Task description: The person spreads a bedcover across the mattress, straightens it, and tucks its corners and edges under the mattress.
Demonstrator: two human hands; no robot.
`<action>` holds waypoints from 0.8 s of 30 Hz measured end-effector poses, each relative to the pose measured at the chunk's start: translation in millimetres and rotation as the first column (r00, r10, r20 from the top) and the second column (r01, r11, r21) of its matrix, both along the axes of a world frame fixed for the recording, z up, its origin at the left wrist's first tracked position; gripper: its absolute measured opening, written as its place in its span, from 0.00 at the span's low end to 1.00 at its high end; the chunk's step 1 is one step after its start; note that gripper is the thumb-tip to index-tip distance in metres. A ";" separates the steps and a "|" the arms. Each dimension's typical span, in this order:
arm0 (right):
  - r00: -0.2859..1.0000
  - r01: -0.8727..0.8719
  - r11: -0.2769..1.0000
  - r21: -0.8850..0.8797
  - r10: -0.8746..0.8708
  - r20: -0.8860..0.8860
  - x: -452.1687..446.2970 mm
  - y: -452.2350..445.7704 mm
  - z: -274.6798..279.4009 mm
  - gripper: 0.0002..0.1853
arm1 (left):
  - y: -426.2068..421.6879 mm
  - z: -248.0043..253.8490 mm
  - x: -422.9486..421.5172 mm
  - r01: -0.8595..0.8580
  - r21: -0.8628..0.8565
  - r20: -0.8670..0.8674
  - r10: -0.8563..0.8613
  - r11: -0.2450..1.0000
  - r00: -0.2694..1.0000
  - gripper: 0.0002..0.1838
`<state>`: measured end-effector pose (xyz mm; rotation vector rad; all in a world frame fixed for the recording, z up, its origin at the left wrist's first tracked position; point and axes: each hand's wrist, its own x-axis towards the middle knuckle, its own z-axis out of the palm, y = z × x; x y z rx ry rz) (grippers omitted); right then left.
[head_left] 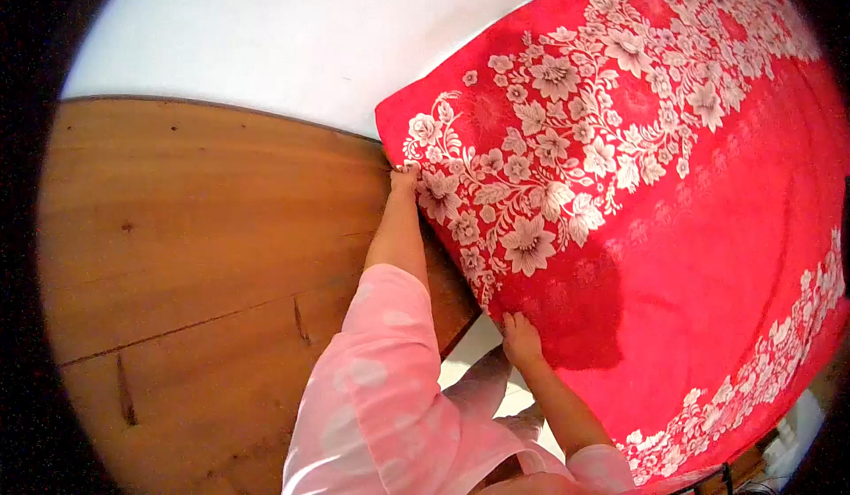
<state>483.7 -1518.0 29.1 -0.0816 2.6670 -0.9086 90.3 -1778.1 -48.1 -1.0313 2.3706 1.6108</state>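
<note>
A large red cloth [708, 229] with pale flower patterns spreads over the right side of the view. My left hand [405, 176] is closed on its left edge, near the corner by the white wall. Lower down, my right hand [521, 336] grips the same edge, with its fingers closed on the hem. Between the two hands the edge runs in a slanting line. What lies beneath the cloth is hidden.
A brown wooden surface [204, 229] fills the left side. Behind it stands a white wall [266, 43]. Pale floor tiles [516, 399] show below, near my legs. Some dark items sit at the bottom right.
</note>
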 end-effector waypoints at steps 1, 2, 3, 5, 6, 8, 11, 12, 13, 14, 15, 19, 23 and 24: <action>0.999 0.036 0.998 0.046 -0.037 0.019 9.2 0.7 4.8 0.16 | -5.2 -5.2 0.7 0.118 0.063 0.215 -0.129 0.991 0.968 0.36; 0.998 0.060 0.995 0.077 -0.062 0.023 17.5 3.3 7.8 0.16 | -5.8 -13.3 1.9 0.149 -0.282 0.354 -0.042 0.948 0.934 0.34; 0.996 0.085 0.990 0.109 -0.088 0.026 29.2 6.6 6.2 0.15 | 1.7 -6.9 7.3 0.215 -0.584 0.445 0.087 0.783 0.892 0.32; 0.990 0.125 0.981 0.149 -0.132 0.039 47.2 14.5 7.5 0.14 | 10.3 12.5 14.7 0.345 -0.570 0.446 -0.072 0.746 0.892 0.31; 0.987 0.143 0.978 0.152 -0.152 0.049 53.5 17.7 10.9 0.13 | 9.1 19.9 17.5 0.408 -0.566 0.445 -0.151 0.716 0.883 0.31; 0.981 0.177 0.976 0.126 -0.185 0.056 62.9 24.6 14.2 0.12 | -8.2 12.1 17.5 0.351 -0.513 0.376 -0.163 0.783 0.912 0.29; 0.977 0.206 0.978 -0.025 -0.204 0.068 74.8 31.3 7.1 0.11 | 48.6 74.0 41.3 0.096 -0.643 0.157 0.008 0.760 0.988 0.25; 0.978 0.199 0.972 -0.122 -0.190 0.082 75.1 31.9 3.5 0.11 | 61.5 87.1 45.7 0.024 -0.634 0.121 0.069 0.773 0.990 0.25; 0.980 0.193 0.956 -0.222 -0.176 0.095 80.3 30.8 1.4 0.10 | 73.4 98.3 49.5 -0.050 -0.623 0.082 0.129 0.781 0.988 0.27; 0.989 0.144 0.955 -0.261 -0.129 0.072 86.3 26.0 -3.1 0.11 | 81.8 107.6 52.3 0.024 -0.644 0.144 0.091 0.764 0.985 0.28; 0.995 0.094 0.950 -0.298 -0.084 0.046 94.5 16.4 -15.7 0.11 | 90.2 117.0 55.1 0.098 -0.662 0.204 0.052 0.743 0.978 0.30; 0.931 0.201 0.897 -0.394 -0.050 0.361 100.4 10.4 -28.9 0.12 | 132.3 151.7 89.7 0.200 -0.803 0.243 0.002 0.561 0.970 0.39; 0.990 0.138 0.886 -0.443 -0.120 0.069 113.0 30.7 -3.5 0.18 | 156.2 79.6 120.3 0.195 -0.949 0.127 -0.266 0.248 0.956 0.50; 0.983 0.182 0.890 -0.418 -0.172 0.062 123.2 38.2 1.6 0.19 | 192.1 123.4 156.7 0.358 -0.843 0.159 -0.450 0.402 0.879 0.49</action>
